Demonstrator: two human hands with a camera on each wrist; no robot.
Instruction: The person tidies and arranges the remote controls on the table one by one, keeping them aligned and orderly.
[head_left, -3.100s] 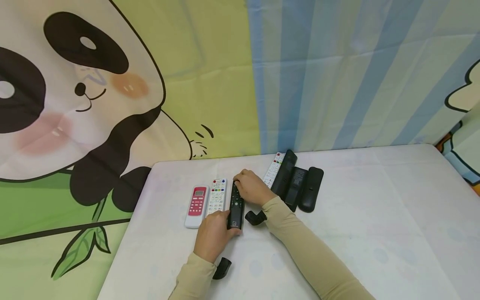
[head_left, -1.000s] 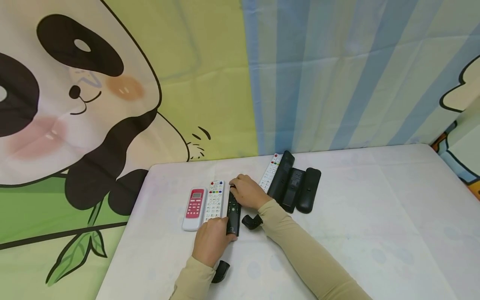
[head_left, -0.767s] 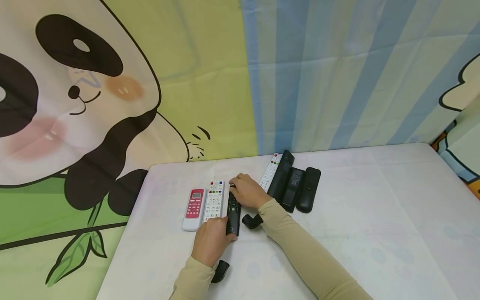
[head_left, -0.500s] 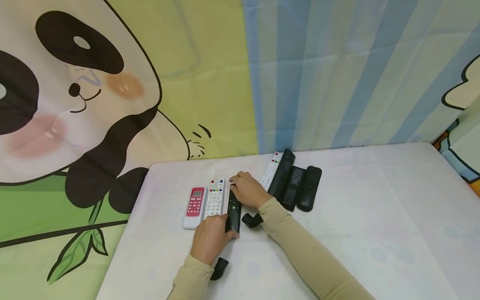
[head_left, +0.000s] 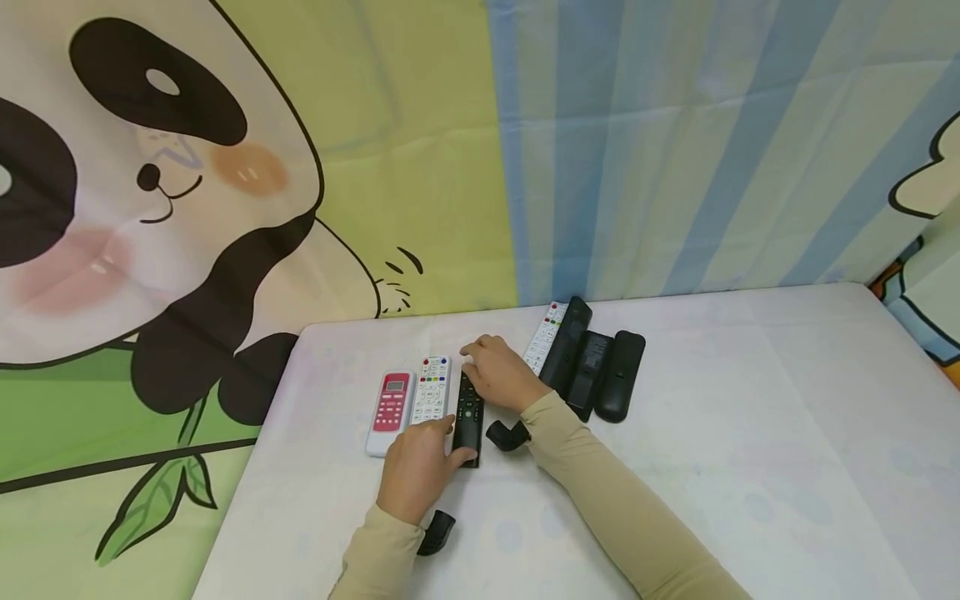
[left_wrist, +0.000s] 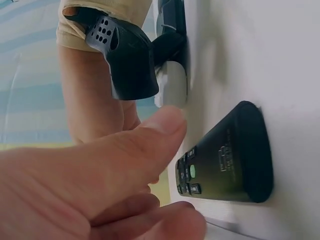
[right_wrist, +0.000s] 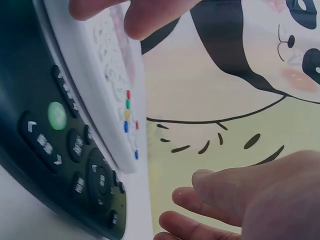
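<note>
A black remote control lies face up on the white table, in line with a white remote and a white remote with a red face to its left. My left hand hovers at its near end, thumb and fingers spread. The left wrist view shows that thumb apart from the remote's end. At its far end is my right hand; in the right wrist view its fingers are loosely extended and hold nothing, clear of the remote's keys.
To the right of my right hand, a white remote, a long black remote, a shorter black one and another dark one lie side by side. A printed curtain hangs behind the table.
Both hands gripped the black remote at its ends and drew it slightly nearer. Now they have let go and lifted a little away; the remote stays beside the white one.
</note>
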